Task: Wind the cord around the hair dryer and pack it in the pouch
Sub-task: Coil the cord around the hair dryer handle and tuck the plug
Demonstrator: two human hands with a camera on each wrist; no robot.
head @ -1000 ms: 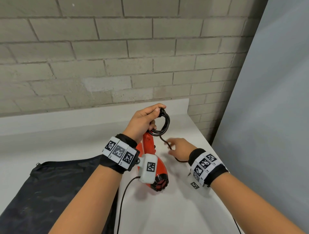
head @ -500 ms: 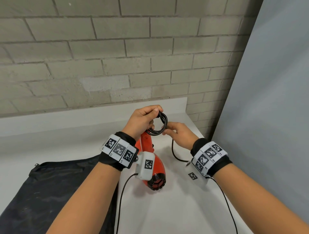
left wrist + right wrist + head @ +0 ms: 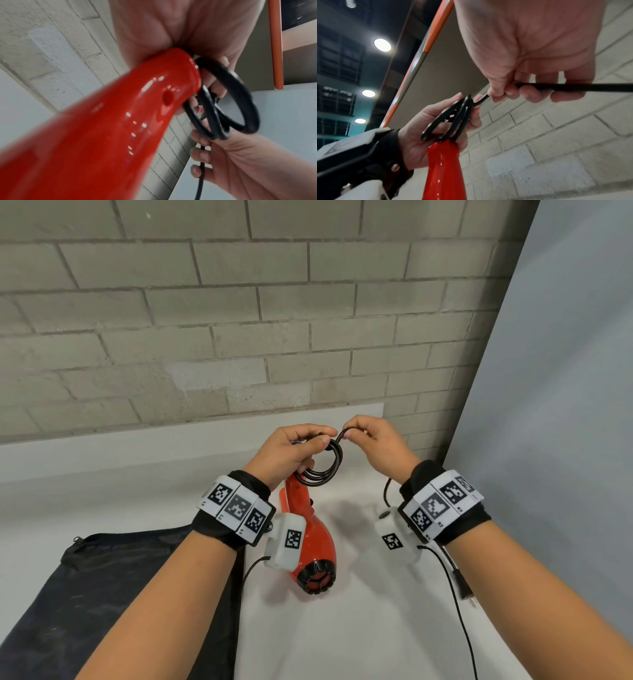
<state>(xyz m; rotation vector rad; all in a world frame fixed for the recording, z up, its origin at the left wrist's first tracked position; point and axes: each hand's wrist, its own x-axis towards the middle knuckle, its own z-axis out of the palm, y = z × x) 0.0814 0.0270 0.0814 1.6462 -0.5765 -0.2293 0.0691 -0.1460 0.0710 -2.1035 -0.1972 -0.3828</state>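
The left hand [image 3: 291, 451] is curled round the top of the handle of the glossy red plastic hair dryer [image 3: 313, 546], whose black-grilled barrel hangs below that wrist, near the white table [image 3: 342, 638]. Its thumb and fingers also pin a small coil of thin black rubber cord [image 3: 322, 465] against the handle end. In the right wrist view three or so loops fan out from between those fingers, so the pinch catches them only at one spot.

The right hand [image 3: 375, 445], just beside the left, is closed on the free run of cord, thumb and forefinger nipping it right next to the coil while the other fingers wrap the length behind. From under that wrist the cord drops away and ends in a black two-prong plug [image 3: 463, 585] that dangles near the right forearm.

The likeliest slip, in my judgement, is at the handover. For the left thumb to take the new turn it must lift a little, and the stiff loops could spring open and spill off the handle end. A hard tug from the right hand could also drag the coil out of the pinch. The swinging plug may snag on the wrist strap or knock the table.

The flat black fabric pouch [image 3: 102, 594] lies below the left forearm, its opening hard to make out.
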